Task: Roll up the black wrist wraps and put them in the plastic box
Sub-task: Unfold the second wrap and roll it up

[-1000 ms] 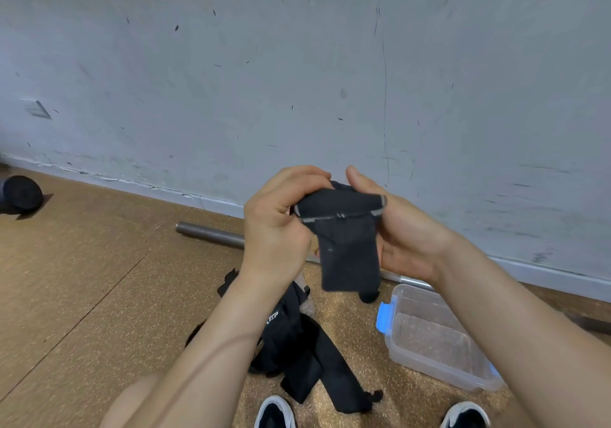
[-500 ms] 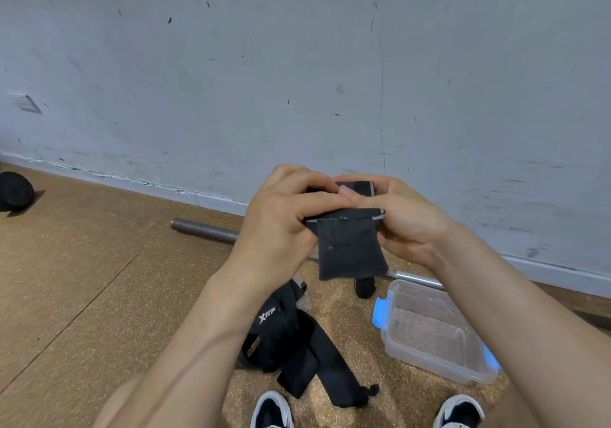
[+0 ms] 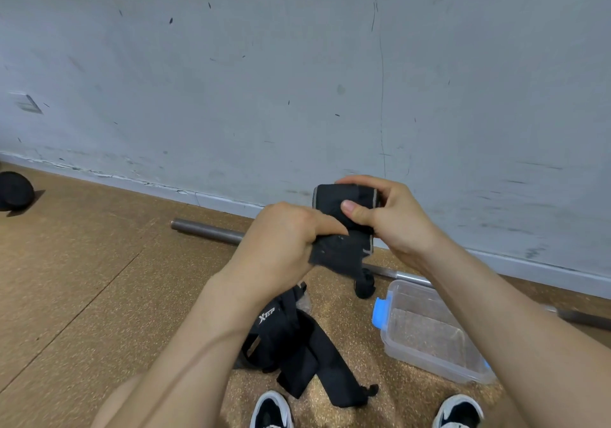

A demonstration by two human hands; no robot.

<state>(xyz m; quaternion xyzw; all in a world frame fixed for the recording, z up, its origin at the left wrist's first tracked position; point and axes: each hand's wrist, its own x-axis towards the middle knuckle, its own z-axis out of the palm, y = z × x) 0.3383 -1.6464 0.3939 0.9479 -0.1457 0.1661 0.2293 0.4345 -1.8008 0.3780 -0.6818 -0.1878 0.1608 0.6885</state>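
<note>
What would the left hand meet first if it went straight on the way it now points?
The left hand points up and right: first the wrist wrap it grips, then probably the right hand; depth is unclear.

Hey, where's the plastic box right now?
In the head view the plastic box sits on the floor at lower right, just right of the pile of black wraps and in front of the metal bar.
</note>
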